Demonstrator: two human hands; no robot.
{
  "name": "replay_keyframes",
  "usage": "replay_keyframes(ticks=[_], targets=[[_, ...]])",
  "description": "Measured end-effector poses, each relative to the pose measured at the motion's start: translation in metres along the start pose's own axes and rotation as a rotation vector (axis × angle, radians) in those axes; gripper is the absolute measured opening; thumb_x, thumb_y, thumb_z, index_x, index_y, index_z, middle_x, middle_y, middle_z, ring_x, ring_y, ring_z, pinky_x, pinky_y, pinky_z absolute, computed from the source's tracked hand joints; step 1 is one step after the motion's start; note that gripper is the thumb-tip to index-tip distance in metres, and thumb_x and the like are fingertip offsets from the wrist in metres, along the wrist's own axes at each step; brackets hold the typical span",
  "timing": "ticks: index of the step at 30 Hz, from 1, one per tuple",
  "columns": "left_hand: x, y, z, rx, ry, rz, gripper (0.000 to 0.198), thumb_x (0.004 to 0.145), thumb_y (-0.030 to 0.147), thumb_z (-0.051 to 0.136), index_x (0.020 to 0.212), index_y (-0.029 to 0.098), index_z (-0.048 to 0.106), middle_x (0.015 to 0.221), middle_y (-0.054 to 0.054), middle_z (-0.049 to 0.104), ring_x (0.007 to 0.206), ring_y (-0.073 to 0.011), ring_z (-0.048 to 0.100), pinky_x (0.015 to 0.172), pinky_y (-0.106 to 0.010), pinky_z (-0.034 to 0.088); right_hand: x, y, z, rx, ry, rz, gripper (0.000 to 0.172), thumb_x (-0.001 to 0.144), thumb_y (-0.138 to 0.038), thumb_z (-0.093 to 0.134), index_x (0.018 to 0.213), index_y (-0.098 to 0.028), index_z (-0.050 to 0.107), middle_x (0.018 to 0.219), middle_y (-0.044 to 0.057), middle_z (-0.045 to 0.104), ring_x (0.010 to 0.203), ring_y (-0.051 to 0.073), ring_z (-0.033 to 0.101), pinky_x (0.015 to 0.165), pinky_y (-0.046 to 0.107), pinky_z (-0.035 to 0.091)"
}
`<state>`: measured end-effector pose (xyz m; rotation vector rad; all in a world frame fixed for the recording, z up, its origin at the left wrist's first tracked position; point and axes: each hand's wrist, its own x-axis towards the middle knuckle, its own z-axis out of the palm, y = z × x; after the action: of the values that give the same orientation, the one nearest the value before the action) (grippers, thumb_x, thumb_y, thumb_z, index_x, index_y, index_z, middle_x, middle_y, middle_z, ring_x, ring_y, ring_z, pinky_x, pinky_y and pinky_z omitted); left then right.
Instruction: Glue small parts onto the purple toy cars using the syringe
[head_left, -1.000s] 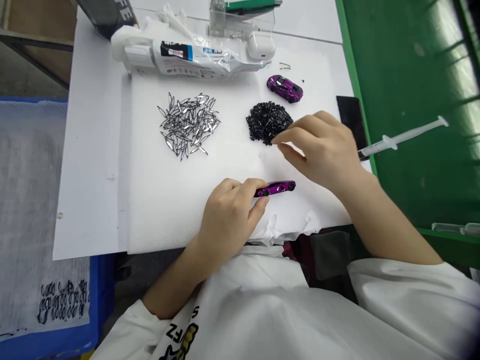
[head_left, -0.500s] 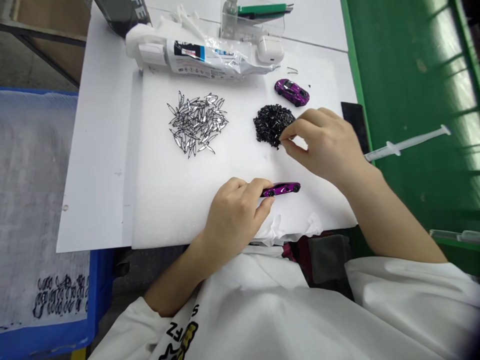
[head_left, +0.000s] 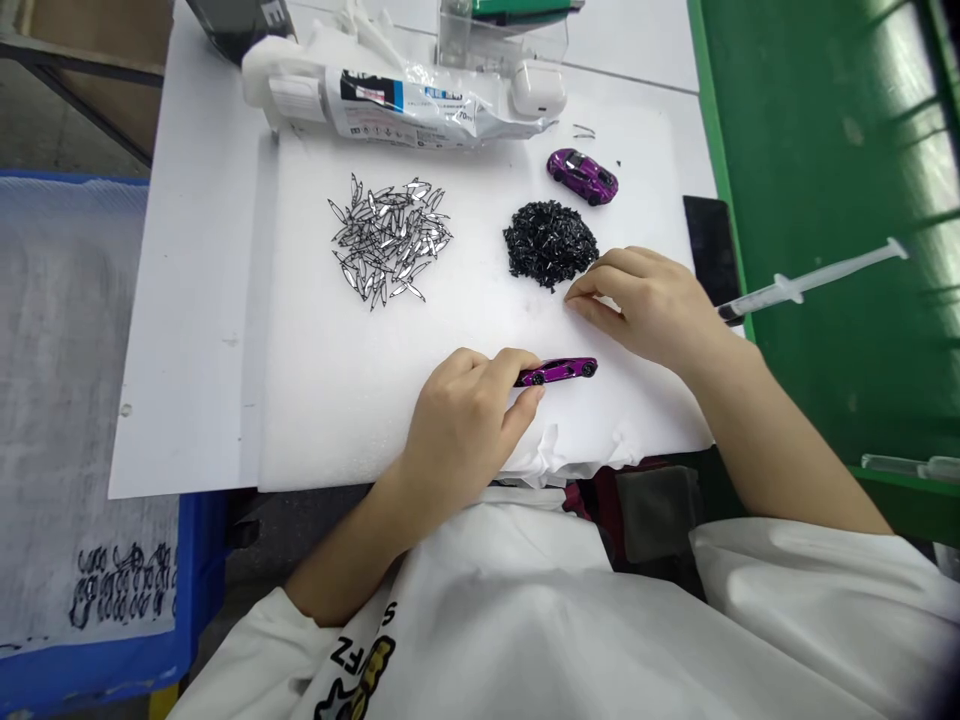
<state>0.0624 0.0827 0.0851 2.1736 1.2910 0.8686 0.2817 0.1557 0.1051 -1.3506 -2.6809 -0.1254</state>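
A purple toy car (head_left: 562, 371) lies on its side near the front of the white foam board (head_left: 330, 400); my left hand (head_left: 472, 410) pinches its left end between thumb and fingers. My right hand (head_left: 645, 305) is closed in a pinch just below and right of a pile of small black pieces (head_left: 550, 243). Whatever its fingertips hold is too small to make out. Behind that pile sits a second purple toy car (head_left: 583, 177). Thin black-edged clear pieces (head_left: 390, 238) form a loose heap at the left of the board.
Along the back lie a white tube (head_left: 420, 108), a small white case (head_left: 538, 88) and a clear box (head_left: 510, 40). A dark phone-like slab (head_left: 711, 245) and a syringe (head_left: 802, 285) are at the right, beside a green crate (head_left: 832, 400). A blue tray (head_left: 199, 580) stands lower left.
My right hand has drawn back from the black pile, a little down and towards me. My left hand still holds the car. The view has shifted slightly.
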Motion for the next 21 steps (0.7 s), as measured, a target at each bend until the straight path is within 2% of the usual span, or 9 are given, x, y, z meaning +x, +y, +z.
replay_keyframes(ticks=[4, 6, 7, 10, 14, 21], targets=[[0.0, 0.0, 0.0, 0.005, 0.001, -0.004, 0.016, 0.083, 0.02, 0.058, 0.098, 0.019, 0.062, 0.077, -0.001, 0.066, 0.074, -0.0151, 0.057, 0.068, -0.026, 0.047, -0.01, -0.026, -0.011, 0.019, 0.231, -0.006, 0.01, 0.083, -0.021, 0.053, 0.076, -0.019, 0.059, 0.071, 0.005, 0.062, 0.066, 0.014, 0.055, 0.06, 0.028, 0.047], [0.0, 0.0, 0.0, 0.004, -0.006, -0.001, 0.016, 0.083, 0.02, 0.058, 0.099, 0.018, 0.062, 0.077, -0.001, 0.066, 0.074, -0.0153, 0.057, 0.067, -0.026, 0.047, -0.018, -0.041, -0.015, 0.045, 0.337, -0.081, 0.002, 0.079, -0.019, 0.059, 0.078, -0.02, 0.058, 0.068, 0.003, 0.061, 0.064, 0.013, 0.055, 0.057, 0.027, 0.046], [0.0, 0.0, 0.0, 0.004, -0.007, 0.0, 0.017, 0.083, 0.02, 0.059, 0.099, 0.018, 0.062, 0.077, -0.001, 0.066, 0.074, -0.0154, 0.057, 0.067, -0.026, 0.047, -0.022, -0.048, -0.016, 0.043, 0.371, -0.129, 0.005, 0.077, -0.019, 0.061, 0.079, -0.021, 0.057, 0.066, 0.002, 0.06, 0.062, 0.013, 0.055, 0.055, 0.027, 0.046], [0.001, 0.0, 0.001, 0.008, -0.008, 0.0, 0.017, 0.083, 0.021, 0.059, 0.099, 0.018, 0.062, 0.076, -0.001, 0.066, 0.075, -0.0158, 0.056, 0.067, -0.026, 0.047, -0.03, -0.058, -0.013, 0.018, 0.403, -0.221, 0.013, 0.074, -0.02, 0.066, 0.084, -0.021, 0.058, 0.065, 0.001, 0.061, 0.059, 0.013, 0.053, 0.052, 0.027, 0.045], [0.001, 0.001, 0.001, 0.013, 0.001, 0.007, 0.016, 0.084, 0.021, 0.058, 0.099, 0.017, 0.062, 0.075, -0.001, 0.066, 0.075, -0.0154, 0.056, 0.067, -0.026, 0.046, -0.034, -0.058, -0.007, 0.007, 0.411, -0.229, 0.02, 0.069, -0.018, 0.071, 0.087, -0.02, 0.06, 0.066, 0.002, 0.061, 0.061, 0.014, 0.052, 0.053, 0.028, 0.046], [0.0, 0.0, 0.001, 0.015, 0.0, 0.001, 0.016, 0.084, 0.021, 0.057, 0.098, 0.018, 0.063, 0.077, -0.001, 0.066, 0.074, -0.0153, 0.056, 0.068, -0.026, 0.046, -0.031, -0.06, -0.005, 0.005, 0.482, -0.266, 0.02, 0.068, -0.016, 0.073, 0.085, -0.019, 0.06, 0.064, 0.0, 0.06, 0.06, 0.012, 0.05, 0.051, 0.025, 0.046]])
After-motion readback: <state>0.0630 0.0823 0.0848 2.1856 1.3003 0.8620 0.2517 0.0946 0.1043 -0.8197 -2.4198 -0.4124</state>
